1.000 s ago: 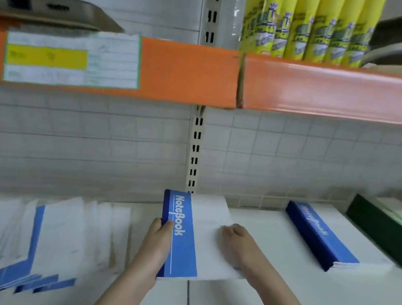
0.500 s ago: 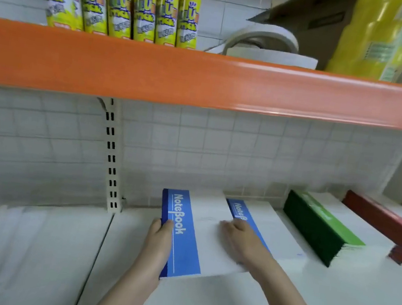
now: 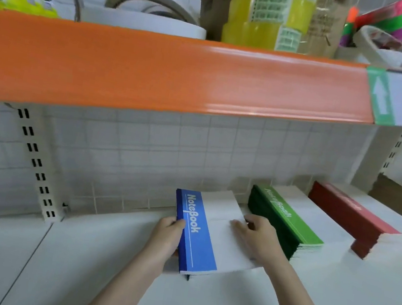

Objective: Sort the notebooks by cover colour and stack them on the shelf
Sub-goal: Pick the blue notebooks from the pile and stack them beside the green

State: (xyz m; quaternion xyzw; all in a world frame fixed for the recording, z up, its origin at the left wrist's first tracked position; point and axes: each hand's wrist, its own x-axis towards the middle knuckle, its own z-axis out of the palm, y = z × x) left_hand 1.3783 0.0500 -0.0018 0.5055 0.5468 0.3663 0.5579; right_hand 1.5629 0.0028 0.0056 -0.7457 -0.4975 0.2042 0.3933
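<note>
Held thing: a thin paper notebook with a blue spine band and white cover (image 3: 211,232), lying flat low over the white lower shelf (image 3: 89,266), left of the other piles; a sliver of blue shows under its near edge, so it seems to sit on a blue pile, though I cannot tell how deep
Left hand (image 3: 168,236): fingers curled round the blue spine edge, gripping it
Right hand (image 3: 258,235): fingers spread flat, pressing the white cover
Handling: judged light, floppy and slick-faced; best held along the stiffer bound spine, with a flat palm steadying the cover so it does not slide
Count: three colour groups in view; one green-spined notebook stack (image 3: 286,222), beside the right hand; one red-spined notebook stack (image 3: 357,217) farther right; single books too fine to count
</note>
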